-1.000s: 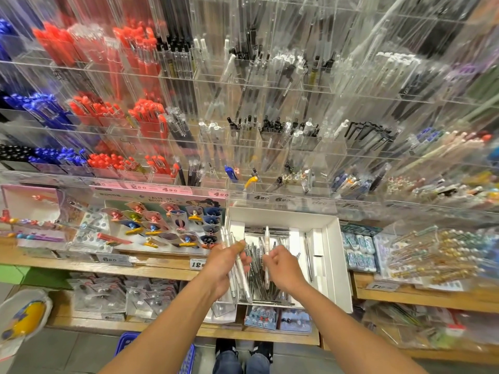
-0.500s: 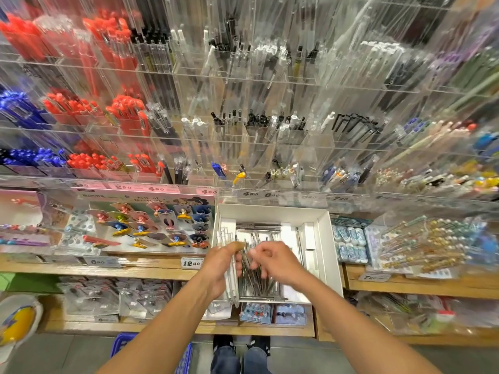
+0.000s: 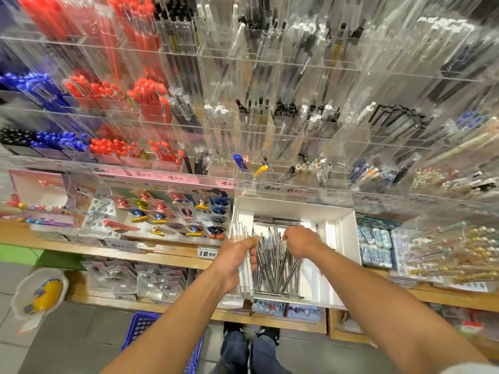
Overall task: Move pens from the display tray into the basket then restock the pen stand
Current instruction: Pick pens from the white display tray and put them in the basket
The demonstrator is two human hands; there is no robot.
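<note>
Over the white tray (image 3: 348, 238), left hand (image 3: 235, 259) grasping white pens (image 3: 244, 276), right hand (image 3: 299, 241) pinching loose pens (image 3: 275, 260).

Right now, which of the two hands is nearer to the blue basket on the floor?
Left. The left hand, holding white pens, is above the blue basket, at the tray's left edge. The right hand reaches into the tray, farther right.

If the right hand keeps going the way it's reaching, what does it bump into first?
Probably the loose grey pens piled in the white tray; the right hand reaches down right over them, though depth is hard to judge.
</note>
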